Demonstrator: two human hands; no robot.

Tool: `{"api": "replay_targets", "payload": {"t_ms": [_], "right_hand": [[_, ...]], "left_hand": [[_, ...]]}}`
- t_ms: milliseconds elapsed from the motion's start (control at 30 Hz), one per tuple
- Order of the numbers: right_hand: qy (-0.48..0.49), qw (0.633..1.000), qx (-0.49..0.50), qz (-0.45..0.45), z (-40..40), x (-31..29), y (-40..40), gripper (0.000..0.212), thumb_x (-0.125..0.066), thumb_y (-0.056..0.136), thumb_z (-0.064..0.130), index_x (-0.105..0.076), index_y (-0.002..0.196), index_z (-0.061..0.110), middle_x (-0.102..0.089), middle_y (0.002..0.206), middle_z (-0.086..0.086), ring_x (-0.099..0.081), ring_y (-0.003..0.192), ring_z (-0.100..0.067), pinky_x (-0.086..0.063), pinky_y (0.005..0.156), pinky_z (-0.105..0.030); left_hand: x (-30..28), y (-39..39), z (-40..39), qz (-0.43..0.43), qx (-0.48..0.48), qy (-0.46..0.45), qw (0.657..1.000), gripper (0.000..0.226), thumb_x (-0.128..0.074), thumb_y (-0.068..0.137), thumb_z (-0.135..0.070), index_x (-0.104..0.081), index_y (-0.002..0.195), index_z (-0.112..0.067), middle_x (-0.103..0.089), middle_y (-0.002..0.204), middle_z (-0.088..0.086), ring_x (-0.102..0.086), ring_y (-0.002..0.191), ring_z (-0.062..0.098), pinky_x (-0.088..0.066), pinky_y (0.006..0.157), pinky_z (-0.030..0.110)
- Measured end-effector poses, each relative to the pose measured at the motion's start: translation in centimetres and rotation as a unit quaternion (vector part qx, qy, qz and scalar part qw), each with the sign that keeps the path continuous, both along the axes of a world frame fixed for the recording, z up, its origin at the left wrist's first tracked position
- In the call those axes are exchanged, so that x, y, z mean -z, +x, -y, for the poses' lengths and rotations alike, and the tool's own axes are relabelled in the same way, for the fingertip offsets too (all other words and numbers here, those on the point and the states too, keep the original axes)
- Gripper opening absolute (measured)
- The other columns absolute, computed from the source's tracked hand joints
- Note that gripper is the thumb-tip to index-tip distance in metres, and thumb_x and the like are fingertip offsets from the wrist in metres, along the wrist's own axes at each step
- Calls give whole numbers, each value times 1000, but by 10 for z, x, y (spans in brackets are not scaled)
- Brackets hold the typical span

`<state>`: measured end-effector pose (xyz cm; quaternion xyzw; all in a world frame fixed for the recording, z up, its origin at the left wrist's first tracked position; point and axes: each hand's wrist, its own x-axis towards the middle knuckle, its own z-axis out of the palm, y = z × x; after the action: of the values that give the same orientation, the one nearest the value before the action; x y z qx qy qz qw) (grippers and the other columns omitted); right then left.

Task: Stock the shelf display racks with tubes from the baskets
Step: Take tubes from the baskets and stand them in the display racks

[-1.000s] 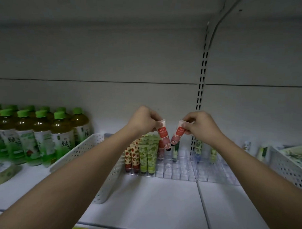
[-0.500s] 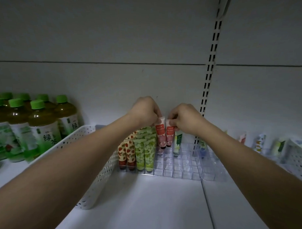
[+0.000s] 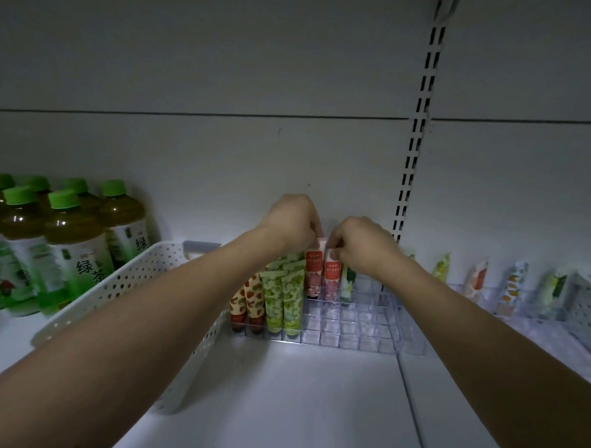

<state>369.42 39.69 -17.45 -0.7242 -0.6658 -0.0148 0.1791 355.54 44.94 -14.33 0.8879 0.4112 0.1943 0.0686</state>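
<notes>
A: Left hand (image 3: 296,220) status?
B: Grip pinched on top edge of left pink tube (image 3: 314,271). Tube upright, cap end down in a back cell of clear display rack (image 3: 350,329).

A: Right hand (image 3: 360,244)?
B: Same deal. Grip pinched on top of right pink tube (image 3: 332,273), upright, just beside the left one, touching or nearly so. Can't tell which.

A: Rest of that rack?
B: Two columns of green tubes (image 3: 283,297) left of the pink pair, filled front to back. Strawberry-print tubes (image 3: 247,304) further left, at rack's left edge. One white-and-green tube (image 3: 347,281) just right of the right pink tube, partly hidden under the right hand. Front cells right of the green column bare.

A: Baskets?
B: White perforated basket (image 3: 131,285) left of rack, tilted, mostly under left forearm. Contents not visible. Second perforated basket (image 3: 586,307) at far right edge, cropped.

A: Anything else on the shelf (image 3: 298,391)?
B: Green tea bottles (image 3: 72,246) with green caps, far left, well apart from rack. Second clear rack (image 3: 486,297) to the right, with a back row of assorted tubes (image 3: 476,275) standing spaced apart. Prints too dim to read.
</notes>
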Motion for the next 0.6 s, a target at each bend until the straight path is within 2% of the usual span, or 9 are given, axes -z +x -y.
{"api": "replay_targets", "payload": {"t_ms": [100,333,600], "right_hand": [[-2,1000,17,5,0,1,-3,17,-68,89,20,-75,104,21,-72,106,-4,-66,92,-24,-55,80,-35],[4,999,42,-27,0,6,-3,24,-66,88,14,-74,109,23,-70,112,-5,-65,96,-25,-54,84,-35],[-1,998,65,-19,1,6,-11,26,-63,89,11,-71,112,21,-68,112,-8,-65,96,-28,-52,79,-32]], "left_hand": [[2,4,2,-13,6,-2,1000,18,-74,79,-8,-79,97,-12,-75,99,3,-68,91,17,-54,86,34],[17,12,3,-63,-18,-11,998,21,-68,82,-11,-76,101,-10,-73,103,9,-67,95,24,-53,88,37],[18,9,9,-50,-29,-7,998,23,-71,81,-14,-76,104,-12,-73,104,9,-67,98,25,-53,88,36]]}}
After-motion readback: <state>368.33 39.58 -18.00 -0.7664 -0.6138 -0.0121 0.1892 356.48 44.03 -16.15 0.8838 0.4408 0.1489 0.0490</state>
